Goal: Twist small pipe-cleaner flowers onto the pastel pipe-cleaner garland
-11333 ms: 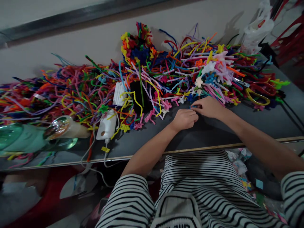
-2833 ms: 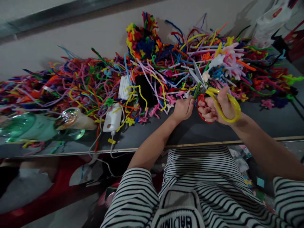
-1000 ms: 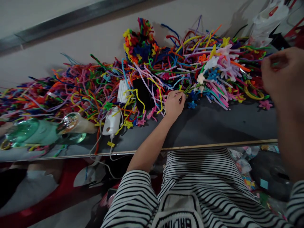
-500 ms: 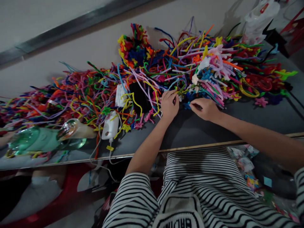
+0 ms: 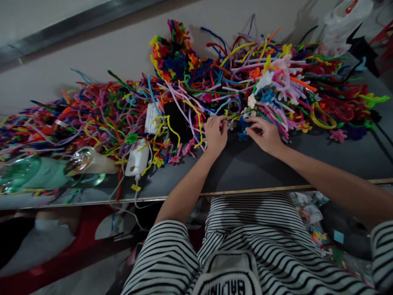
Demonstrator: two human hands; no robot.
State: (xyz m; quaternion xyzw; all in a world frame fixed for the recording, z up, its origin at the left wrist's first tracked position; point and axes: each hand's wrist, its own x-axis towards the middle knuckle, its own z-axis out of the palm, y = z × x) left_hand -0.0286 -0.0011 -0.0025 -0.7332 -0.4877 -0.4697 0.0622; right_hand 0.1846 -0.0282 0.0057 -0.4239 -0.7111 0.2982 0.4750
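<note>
Both hands at the near edge of the pipe cleaner pile (image 5: 196, 94), which covers the far half of the dark table (image 5: 322, 155) up to the wall. Left hand (image 5: 215, 135) has fingers curled together, tips pinched on a short green stem (image 5: 231, 116) at the pile edge. Right hand (image 5: 264, 133) just beside it, fingers bunched and pressed down on the strands near a blue flower shape (image 5: 242, 135); can't tell if it actually grips one. Stem sits between the two hands, touching the pile.

Clutter around:
- black block (image 5: 176, 121) and white ribbed piece (image 5: 151, 118) half buried in strands, left of the left hand
- white charger (image 5: 137, 157) in front of them, cable (image 5: 135, 200) with a yellow tag running off the table edge
- clear green plastic bottle (image 5: 46, 172) lying on its side at far left, contents not readable
- yellow-handled scissors (image 5: 322, 116) lying in the pile right of the right hand, partly covered
- finished flower shapes, white and pink bunch (image 5: 276, 82), above the right hand
- white plastic bag (image 5: 340, 28) at far right corner, contents hidden

Near table strip in front of the hands is bare dark surface. Striped shirt (image 5: 260, 246) below; lettering at the bottom edge is cut off, not legible
</note>
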